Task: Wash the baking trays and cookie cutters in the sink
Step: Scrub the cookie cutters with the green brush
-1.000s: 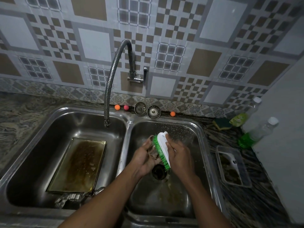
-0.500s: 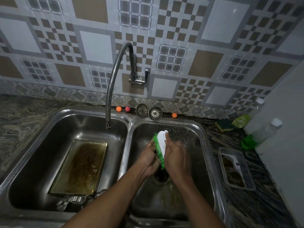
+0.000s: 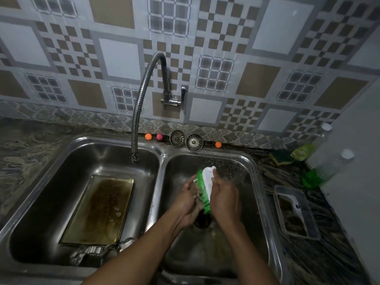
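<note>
Glossy steel sink (image 3: pixel 258 173) — tarnished metal tray (image 3: pixel 98 208), plastic-bristled brush (image 3: pixel 206 184)

Right hand (image 3: pixel 225 197) grips green-bristled brush (image 3: pixel 205 187) against small metal cutter (image 3: pixel 197 193) held in left hand (image 3: pixel 188 202), over right basin (image 3: pixel 255 173). Stained tray (image 3: pixel 100 210) in left basin.

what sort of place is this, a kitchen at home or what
Most likely a home kitchen, at the washing-up spot: a double steel sink set in a stone-patterned counter, a wall tap with a flexible spout, and a greasy baking tray in the left basin.
</note>
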The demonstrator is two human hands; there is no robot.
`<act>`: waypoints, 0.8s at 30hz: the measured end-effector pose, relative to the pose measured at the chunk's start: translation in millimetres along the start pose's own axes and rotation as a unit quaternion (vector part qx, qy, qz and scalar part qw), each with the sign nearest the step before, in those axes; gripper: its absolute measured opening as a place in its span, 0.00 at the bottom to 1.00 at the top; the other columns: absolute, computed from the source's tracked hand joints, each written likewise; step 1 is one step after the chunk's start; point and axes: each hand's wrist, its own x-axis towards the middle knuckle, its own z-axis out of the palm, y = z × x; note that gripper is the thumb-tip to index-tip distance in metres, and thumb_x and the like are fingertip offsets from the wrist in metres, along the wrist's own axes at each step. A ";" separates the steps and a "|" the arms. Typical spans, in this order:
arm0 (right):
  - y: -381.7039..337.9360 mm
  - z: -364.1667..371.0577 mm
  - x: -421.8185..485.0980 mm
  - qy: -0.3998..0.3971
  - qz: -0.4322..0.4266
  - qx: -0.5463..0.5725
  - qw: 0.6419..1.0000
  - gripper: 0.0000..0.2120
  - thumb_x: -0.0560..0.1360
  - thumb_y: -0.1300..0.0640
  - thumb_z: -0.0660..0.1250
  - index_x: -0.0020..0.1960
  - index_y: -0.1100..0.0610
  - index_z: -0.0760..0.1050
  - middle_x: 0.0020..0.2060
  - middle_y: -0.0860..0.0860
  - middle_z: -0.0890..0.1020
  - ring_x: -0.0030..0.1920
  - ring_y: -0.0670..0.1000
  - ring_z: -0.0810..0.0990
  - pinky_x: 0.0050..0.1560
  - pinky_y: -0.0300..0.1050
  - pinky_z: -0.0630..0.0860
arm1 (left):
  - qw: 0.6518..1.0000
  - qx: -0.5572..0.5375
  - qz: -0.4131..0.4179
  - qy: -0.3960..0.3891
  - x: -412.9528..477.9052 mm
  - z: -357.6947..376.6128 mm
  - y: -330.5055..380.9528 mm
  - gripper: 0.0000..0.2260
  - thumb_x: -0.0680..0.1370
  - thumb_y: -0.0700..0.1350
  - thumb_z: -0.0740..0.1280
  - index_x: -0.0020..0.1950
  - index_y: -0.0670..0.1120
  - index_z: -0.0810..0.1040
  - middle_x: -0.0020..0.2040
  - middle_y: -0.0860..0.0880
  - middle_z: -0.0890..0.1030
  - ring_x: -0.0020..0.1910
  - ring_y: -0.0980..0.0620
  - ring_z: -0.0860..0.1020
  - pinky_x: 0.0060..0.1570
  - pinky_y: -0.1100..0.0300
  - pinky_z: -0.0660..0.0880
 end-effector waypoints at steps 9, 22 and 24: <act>15.3 -19.1 13.4 -0.027 -0.109 0.035 0.993 0.19 0.79 0.53 0.63 0.68 0.39 0.71 0.46 0.54 0.81 0.48 0.55 0.80 0.47 0.46 0.75 | 0.983 0.181 0.013 0.010 0.3 -7.9 7.8 0.20 0.78 0.29 0.62 0.67 0.45 0.74 0.56 0.42 0.83 0.40 0.50 0.80 0.28 0.62 0.75; 12.0 -20.8 25.1 -0.025 -0.093 -0.055 0.994 0.20 0.80 0.55 0.63 0.70 0.39 0.69 0.50 0.56 0.79 0.50 0.59 0.80 0.47 0.49 0.76 | 0.953 0.297 0.004 -0.065 0.0 -20.7 7.0 0.24 0.73 0.27 0.69 0.65 0.45 0.75 0.52 0.41 0.82 0.42 0.50 0.81 0.34 0.59 0.77; 15.3 -22.5 24.9 -0.008 -0.079 0.021 0.997 0.20 0.79 0.57 0.64 0.68 0.41 0.72 0.47 0.51 0.80 0.48 0.54 0.81 0.45 0.44 0.74 | 0.955 0.292 0.025 -0.046 1.4 -18.8 11.0 0.26 0.72 0.25 0.68 0.66 0.44 0.74 0.51 0.43 0.81 0.40 0.52 0.80 0.31 0.61 0.77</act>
